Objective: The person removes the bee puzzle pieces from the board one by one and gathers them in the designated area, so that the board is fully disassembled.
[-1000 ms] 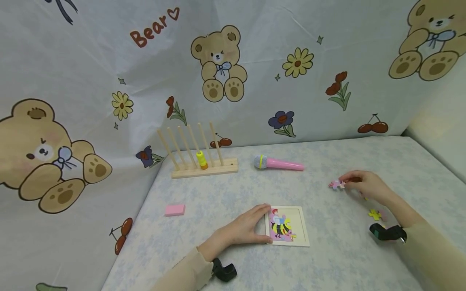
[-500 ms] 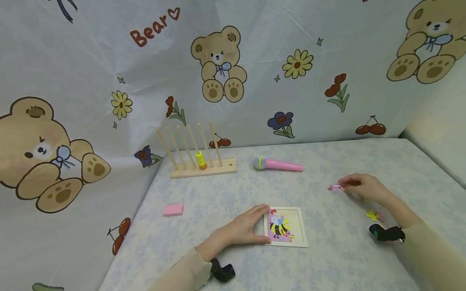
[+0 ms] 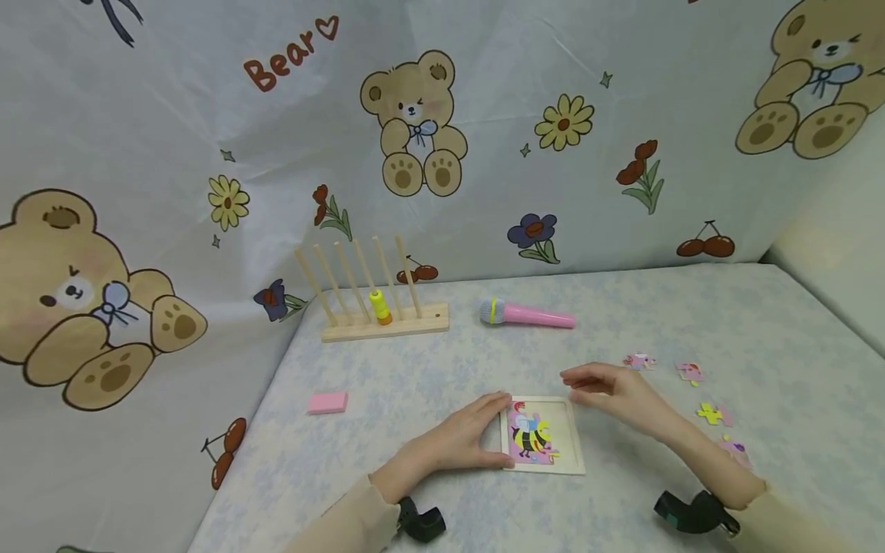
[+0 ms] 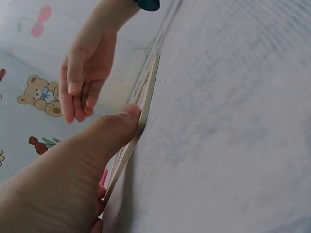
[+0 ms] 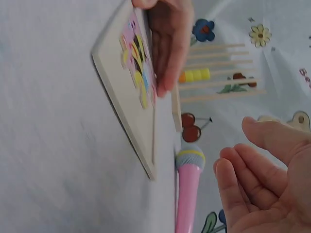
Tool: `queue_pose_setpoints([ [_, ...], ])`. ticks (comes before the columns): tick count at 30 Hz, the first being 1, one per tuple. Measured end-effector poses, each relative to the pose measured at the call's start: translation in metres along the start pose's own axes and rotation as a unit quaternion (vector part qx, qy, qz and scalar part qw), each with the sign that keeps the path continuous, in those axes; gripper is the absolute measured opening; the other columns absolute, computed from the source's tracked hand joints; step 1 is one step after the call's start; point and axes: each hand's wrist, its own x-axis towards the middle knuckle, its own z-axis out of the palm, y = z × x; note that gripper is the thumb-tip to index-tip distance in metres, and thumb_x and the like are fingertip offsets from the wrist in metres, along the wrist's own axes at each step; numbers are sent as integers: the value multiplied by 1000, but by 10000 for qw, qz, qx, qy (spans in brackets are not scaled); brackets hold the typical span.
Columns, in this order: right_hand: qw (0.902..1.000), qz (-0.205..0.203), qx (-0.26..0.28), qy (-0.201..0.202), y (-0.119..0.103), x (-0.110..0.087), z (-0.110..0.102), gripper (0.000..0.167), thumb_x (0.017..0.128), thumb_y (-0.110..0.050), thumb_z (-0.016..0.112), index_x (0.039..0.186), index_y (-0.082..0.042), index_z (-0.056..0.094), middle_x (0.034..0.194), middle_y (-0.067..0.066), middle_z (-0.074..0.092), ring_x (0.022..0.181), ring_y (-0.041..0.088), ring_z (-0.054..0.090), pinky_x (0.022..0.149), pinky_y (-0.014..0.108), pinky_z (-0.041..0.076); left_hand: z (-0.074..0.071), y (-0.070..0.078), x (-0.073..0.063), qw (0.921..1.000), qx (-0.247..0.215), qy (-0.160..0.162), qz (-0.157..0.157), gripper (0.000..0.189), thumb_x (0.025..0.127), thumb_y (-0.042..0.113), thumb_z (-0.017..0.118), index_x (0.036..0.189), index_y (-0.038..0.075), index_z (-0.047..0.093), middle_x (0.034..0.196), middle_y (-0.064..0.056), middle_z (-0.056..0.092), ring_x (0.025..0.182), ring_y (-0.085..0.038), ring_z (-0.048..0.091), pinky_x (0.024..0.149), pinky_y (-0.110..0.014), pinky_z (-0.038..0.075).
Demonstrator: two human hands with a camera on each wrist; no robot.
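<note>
The left hand (image 3: 456, 439) clamps the puzzle frame (image 3: 567, 442) along its left edge, about midway across the desk (image 3: 429, 365). The right hand (image 3: 622, 395), thumb and fingers apart, holding nothing, hangs near the frame's far-right corner, nearer the loose pieces (image 3: 690, 373) toward the desk's right edge.

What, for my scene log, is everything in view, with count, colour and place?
Puzzle board: one, cream with bee picture, near middle
Loose puzzle pieces: at least four, mostly pink and yellow, right
Microphone: one, pink with grey head, table's back
Peg rack: one, pale wood, back left
Beads: several, yellow and orange, on the rack
Block: one, pink, left
Table: one, pale blue-white, beneath
Backdrop: one, white with bears and flowers, behind
Side wall: one, pale, right
Wrist devices: two, black, one per wrist
Sleeves: two, cream, on the arms
Left hand: one, holding the board's left side
Right hand: one, empty, by the board's far right corner
</note>
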Motion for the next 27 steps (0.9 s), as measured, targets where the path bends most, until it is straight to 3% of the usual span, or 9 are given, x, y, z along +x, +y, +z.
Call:
queue_pose_setpoints([
  [5, 9985, -381, -269, -290, 1, -2, 28, 32, 87, -17, 69, 114, 0, 65, 108, 11, 65, 96, 26, 63, 82, 33, 52, 1, 1, -1, 10000, -62, -55, 28, 91, 83, 58, 63, 149, 9, 25, 152, -5, 27, 139, -14, 21, 109, -31, 25],
  [8, 9966, -561, -541, -268, 4, -3, 36, 32, 87, -20, 70, 113, -2, 65, 107, 7, 65, 94, 22, 62, 81, 34, 53, 2, 0, -1, 10000, 2, -29, 53, 91, 83, 58, 62, 150, 9, 24, 152, -5, 26, 139, -14, 21, 109, -31, 24],
  [14, 9887, -984, -1121, 130, 13, -4, 44, 29, 85, -18, 72, 111, -7, 68, 105, 0, 65, 93, 15, 61, 80, 33, 52, 0, -1, 2, 9998, 85, 68, 144, 91, 83, 57, 63, 149, 8, 24, 152, -7, 27, 139, -15, 21, 109, -29, 23],
  [20, 9818, -1239, -1434, 101, 21, -8, 48, 34, 83, -26, 74, 112, -8, 68, 107, -1, 63, 98, 16, 59, 82, 32, 51, 0, 0, 2, 10000, -5, -15, 36, 91, 83, 57, 63, 150, 8, 25, 152, -5, 26, 139, -15, 21, 109, -31, 24],
  [27, 9757, -1572, -1524, 125, 21, -8, 51, 33, 81, -21, 76, 111, -8, 68, 106, -1, 64, 97, 17, 58, 82, 31, 51, -1, -1, 1, 10000, 26, -39, 41, 92, 83, 58, 62, 150, 9, 24, 152, -4, 25, 139, -15, 21, 109, -31, 23],
])
